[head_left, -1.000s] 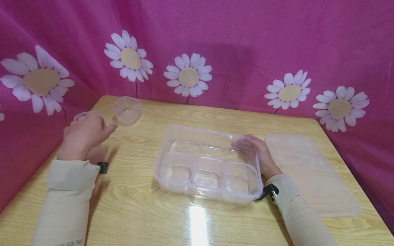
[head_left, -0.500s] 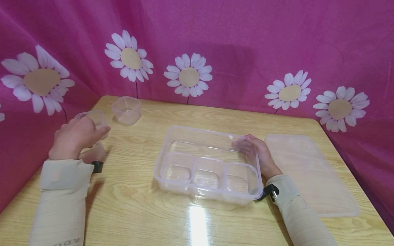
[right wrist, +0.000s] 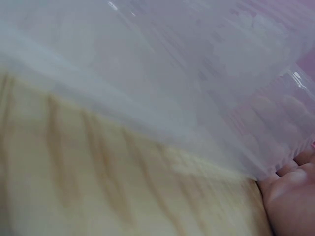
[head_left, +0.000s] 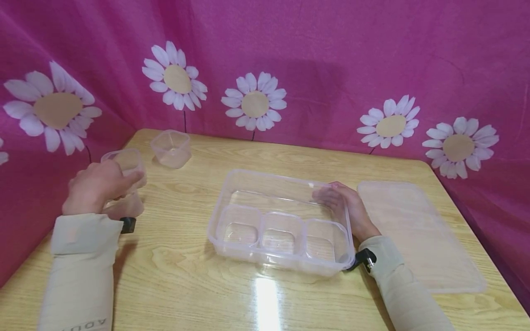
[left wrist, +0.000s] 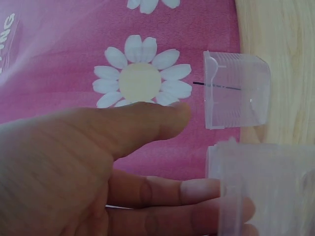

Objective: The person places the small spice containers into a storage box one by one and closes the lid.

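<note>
Several clear plastic cups stand at the left of the table. My left hand (head_left: pixel 93 186) is at the near cup (head_left: pixel 124 207) and overlaps the middle cup (head_left: pixel 134 161) in the head view. In the left wrist view the fingertips (left wrist: pixel 246 209) show through a cup's clear wall, while the thumb (left wrist: pixel 170 120) points away, apart from it. Farther off stands another cup (head_left: pixel 171 149). My right hand (head_left: pixel 354 209) holds the right end of a large clear food container (head_left: pixel 281 262), its fingers bent round the far corner. Three clear cups (head_left: pixel 281 232) sit side by side along the container's near side.
A flat translucent lid (head_left: pixel 422 234) lies on the wooden table (head_left: pixel 178 285) to the right of the container. A pink curtain (head_left: pixel 314 87) with white flowers hangs behind and along the left of the table.
My left hand has shifted left and slightly down, uncovering more of the middle cup. My right hand and the container have stayed in place.
</note>
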`<action>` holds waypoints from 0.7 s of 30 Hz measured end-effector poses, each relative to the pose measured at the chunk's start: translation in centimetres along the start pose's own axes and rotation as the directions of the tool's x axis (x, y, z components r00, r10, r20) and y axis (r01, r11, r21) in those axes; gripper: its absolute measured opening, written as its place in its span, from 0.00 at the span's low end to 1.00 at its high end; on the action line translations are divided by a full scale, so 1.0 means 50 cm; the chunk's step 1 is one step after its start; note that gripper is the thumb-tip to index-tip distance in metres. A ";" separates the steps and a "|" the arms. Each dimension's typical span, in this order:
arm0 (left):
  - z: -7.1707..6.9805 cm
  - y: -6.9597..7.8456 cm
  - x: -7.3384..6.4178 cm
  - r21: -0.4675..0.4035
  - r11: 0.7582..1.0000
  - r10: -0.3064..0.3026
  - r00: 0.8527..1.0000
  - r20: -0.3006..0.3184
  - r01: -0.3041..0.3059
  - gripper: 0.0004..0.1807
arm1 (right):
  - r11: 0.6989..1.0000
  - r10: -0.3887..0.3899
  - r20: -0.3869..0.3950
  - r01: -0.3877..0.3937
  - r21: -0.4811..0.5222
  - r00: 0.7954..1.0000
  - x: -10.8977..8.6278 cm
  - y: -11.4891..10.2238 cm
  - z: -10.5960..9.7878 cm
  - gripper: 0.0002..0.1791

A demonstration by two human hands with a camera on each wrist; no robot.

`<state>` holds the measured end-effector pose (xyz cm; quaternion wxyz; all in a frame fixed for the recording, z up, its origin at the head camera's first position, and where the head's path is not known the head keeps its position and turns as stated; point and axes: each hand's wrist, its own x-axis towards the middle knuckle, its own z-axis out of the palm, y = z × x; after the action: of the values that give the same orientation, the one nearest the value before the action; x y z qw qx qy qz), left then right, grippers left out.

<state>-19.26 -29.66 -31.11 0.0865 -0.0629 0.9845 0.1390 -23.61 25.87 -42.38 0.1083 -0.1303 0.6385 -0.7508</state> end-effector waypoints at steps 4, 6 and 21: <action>0.003 0.001 0.008 -0.004 1.000 0.029 0.999 0.032 -0.029 0.33 | 1.000 0.001 -0.007 -0.001 -0.007 1.000 0.000 0.000 -0.001 0.23; 0.006 0.004 0.012 -0.009 0.999 0.040 0.997 0.071 -0.039 0.32 | 1.000 0.001 -0.007 -0.001 -0.006 1.000 0.000 0.000 -0.003 0.23; 0.034 0.025 0.025 -0.080 0.971 0.238 0.939 0.247 -0.225 0.33 | 0.999 0.027 0.010 -0.027 0.046 1.000 -0.001 -0.001 -0.001 0.27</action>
<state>-20.41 -28.13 -32.62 0.1938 0.0694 0.9619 0.1799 -23.58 25.95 -42.35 0.1244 -0.1225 0.6223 -0.7630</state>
